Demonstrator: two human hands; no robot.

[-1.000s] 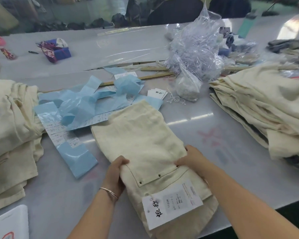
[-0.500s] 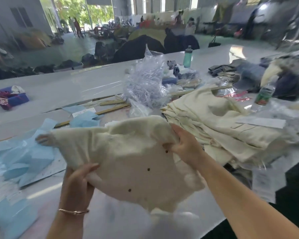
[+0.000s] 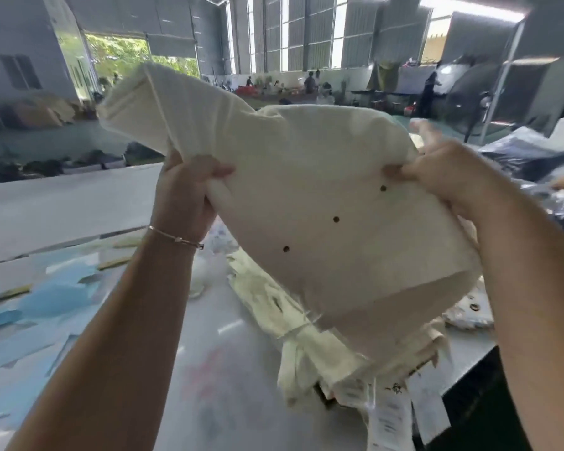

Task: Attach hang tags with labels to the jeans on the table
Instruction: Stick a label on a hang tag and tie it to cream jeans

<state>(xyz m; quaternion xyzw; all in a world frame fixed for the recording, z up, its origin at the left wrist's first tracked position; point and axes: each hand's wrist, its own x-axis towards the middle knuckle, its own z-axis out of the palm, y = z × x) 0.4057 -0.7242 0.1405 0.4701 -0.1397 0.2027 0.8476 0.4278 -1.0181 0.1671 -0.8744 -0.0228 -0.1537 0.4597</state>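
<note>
Jeans [image 3: 323,196], cream and folded thick, held up in the air between both hands, well above the table [image 3: 79,196] and touching nothing on it. Below and to the right, a pile of cream jeans [image 3: 274,307] lying at the table edge, with white hang tags [image 3: 388,415] hanging from its near end. To the left on the table, blue paper sheets [image 3: 46,301], blurred, well apart from the pile. Left hand [image 3: 186,190] closed firmly around the left fold of the raised piece, fingers wrapped in front and a thin bracelet [image 3: 176,237] on the wrist. Right hand [image 3: 443,170] pinching the right edge of the fabric, thumb on the near side, other fingers partly hidden behind the cloth. Three small dark rivets [image 3: 336,219] in a slanting row on the near face. No tag visible on this face; impossible to say for the hidden side. Probably the step of carrying one piece across, either toward the pile at the right or away from it, not the tagging itself. Next move, as a judgement: lower the piece flat without letting the fold open, release both grips only when the cloth lies fully supported, and keep the loose tags of the pile from being trapped underneath.
</note>
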